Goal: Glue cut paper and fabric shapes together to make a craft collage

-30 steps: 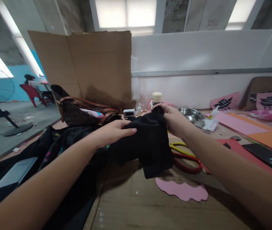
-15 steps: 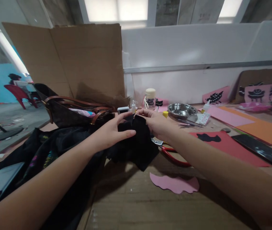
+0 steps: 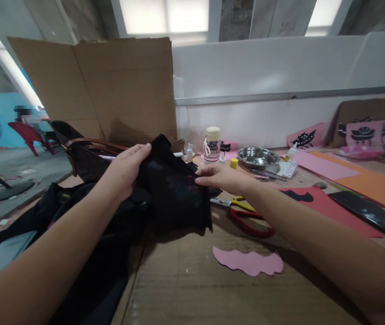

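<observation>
A piece of black cloth [image 3: 175, 194] hangs over the wooden table between my two hands. My left hand [image 3: 126, 169] grips its upper left edge and lifts it, fingers wrapped round the fabric. My right hand [image 3: 221, 177] pinches the cloth's right edge at mid height. More black fabric [image 3: 87, 212] lies heaped at the left under my left arm. A brown handbag [image 3: 84, 155] stands just behind the cloth.
Red and yellow scissors [image 3: 250, 216] lie right of the cloth, and a pink paper cutout [image 3: 248, 262] lies in front. A steel bowl [image 3: 258, 156], glue bottles, a jar [image 3: 212, 144], and red, pink and orange sheets fill the right. Cardboard [image 3: 111, 85] stands behind.
My left hand has risen and pulled the cloth's left edge up, spreading the bunched cloth into a hanging sheet. My right hand has shifted to pinch its right edge.
</observation>
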`<state>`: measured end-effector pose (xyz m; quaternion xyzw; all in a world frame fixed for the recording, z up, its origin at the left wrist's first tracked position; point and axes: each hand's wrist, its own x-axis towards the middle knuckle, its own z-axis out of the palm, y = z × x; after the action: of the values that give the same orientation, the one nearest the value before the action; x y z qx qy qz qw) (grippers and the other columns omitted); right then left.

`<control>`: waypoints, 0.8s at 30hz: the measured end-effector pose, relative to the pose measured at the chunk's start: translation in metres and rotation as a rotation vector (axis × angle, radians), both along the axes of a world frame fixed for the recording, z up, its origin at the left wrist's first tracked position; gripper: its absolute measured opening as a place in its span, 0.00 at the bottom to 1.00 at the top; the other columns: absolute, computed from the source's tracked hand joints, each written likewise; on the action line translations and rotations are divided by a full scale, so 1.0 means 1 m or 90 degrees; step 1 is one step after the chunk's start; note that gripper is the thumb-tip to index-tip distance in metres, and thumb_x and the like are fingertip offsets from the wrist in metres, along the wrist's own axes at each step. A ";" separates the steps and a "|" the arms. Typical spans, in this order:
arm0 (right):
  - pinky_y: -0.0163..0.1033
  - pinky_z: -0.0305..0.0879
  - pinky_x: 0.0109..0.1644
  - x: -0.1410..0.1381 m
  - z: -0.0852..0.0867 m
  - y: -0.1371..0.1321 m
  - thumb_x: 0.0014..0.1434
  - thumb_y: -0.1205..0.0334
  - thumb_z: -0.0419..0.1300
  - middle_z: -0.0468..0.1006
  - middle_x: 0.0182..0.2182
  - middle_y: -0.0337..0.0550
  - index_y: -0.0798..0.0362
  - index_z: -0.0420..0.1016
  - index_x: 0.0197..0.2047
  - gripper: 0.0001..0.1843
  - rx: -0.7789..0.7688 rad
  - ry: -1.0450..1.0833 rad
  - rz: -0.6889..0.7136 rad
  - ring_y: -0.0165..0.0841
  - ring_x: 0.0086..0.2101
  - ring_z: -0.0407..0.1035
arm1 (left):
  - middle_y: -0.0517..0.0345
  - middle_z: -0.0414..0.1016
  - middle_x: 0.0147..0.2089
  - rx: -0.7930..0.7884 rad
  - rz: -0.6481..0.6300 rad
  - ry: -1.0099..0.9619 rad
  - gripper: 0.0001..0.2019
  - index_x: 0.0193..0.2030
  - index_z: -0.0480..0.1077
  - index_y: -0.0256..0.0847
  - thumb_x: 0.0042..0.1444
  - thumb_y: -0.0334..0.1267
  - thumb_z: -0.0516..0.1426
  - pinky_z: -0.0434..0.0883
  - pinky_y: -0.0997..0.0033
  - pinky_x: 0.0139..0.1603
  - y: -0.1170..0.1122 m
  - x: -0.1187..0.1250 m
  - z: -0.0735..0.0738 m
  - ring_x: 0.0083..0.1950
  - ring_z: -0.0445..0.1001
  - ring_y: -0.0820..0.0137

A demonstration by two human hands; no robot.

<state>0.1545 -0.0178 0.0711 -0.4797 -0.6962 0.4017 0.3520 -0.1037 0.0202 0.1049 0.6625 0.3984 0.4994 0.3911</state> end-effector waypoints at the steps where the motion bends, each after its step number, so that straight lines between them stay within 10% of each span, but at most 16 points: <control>1: 0.42 0.70 0.41 0.003 0.001 0.002 0.57 0.57 0.68 0.81 0.34 0.41 0.49 0.79 0.34 0.06 0.005 0.009 -0.010 0.36 0.36 0.73 | 0.58 0.81 0.38 -0.010 0.012 -0.032 0.19 0.39 0.72 0.46 0.52 0.59 0.63 0.78 0.67 0.40 0.002 -0.003 0.002 0.42 0.81 0.60; 14: 0.38 0.68 0.36 0.016 0.028 -0.001 0.65 0.59 0.61 0.76 0.31 0.39 0.49 0.74 0.37 0.05 0.103 0.118 -0.148 0.32 0.31 0.70 | 0.64 0.75 0.30 0.014 0.082 -0.040 0.14 0.38 0.74 0.43 0.43 0.43 0.63 0.69 0.78 0.23 0.011 -0.013 0.011 0.26 0.74 0.71; 24: 0.39 0.73 0.44 0.001 0.029 -0.013 0.62 0.65 0.64 0.83 0.44 0.44 0.50 0.78 0.42 0.05 0.120 -0.045 -0.086 0.35 0.40 0.76 | 0.65 0.68 0.23 0.172 0.207 0.434 0.10 0.40 0.77 0.42 0.55 0.42 0.58 0.65 0.71 0.38 -0.002 -0.045 0.029 0.31 0.72 0.63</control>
<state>0.1553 -0.0304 0.1003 -0.5043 -0.7087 0.2929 0.3970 -0.1488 0.0179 0.1342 0.7638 0.5359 0.3544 0.0616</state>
